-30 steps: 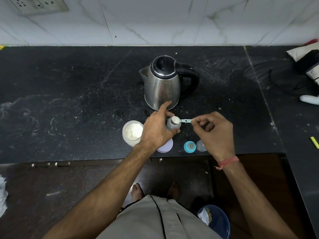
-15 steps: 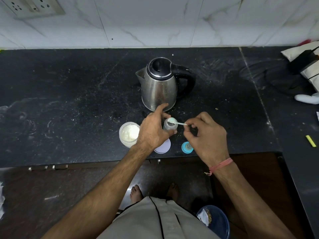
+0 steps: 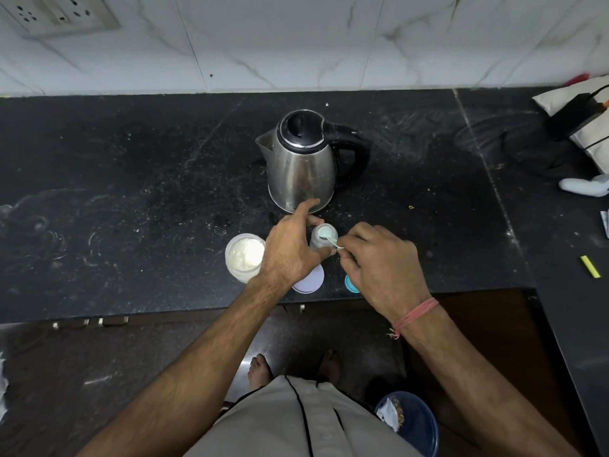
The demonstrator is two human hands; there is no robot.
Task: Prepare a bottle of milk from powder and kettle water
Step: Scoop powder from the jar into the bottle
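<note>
1. The small clear plastic bottle [image 3: 321,240] stands upright on the black speckled stone counter [image 3: 148,199], just in front of the kettle, its round mouth open and pale inside.
2. The left hand [image 3: 291,247] curls its fingers round the bottle's side, the forefinger stretched out toward the kettle's base.
3. The right hand [image 3: 382,265] pinches the thin handle of a small pale plastic scoop [image 3: 330,239], whose bowl sits over the bottle's mouth.
4. Left of the bottle, a squat translucent jar [image 3: 244,257] stands open, holding white, clumpy powder.
5. A flat, round lilac lid [image 3: 311,280] lies near the counter's front edge, partly under the left hand; a teal round cap [image 3: 351,284] peeps out beside the right hand.
6. The kettle [image 3: 301,166] is brushed steel, cone-shaped, with a glossy black lid and loop handle; no writing on it can be read.
7. The wall behind is white veined marble tile [image 3: 296,37].
</note>
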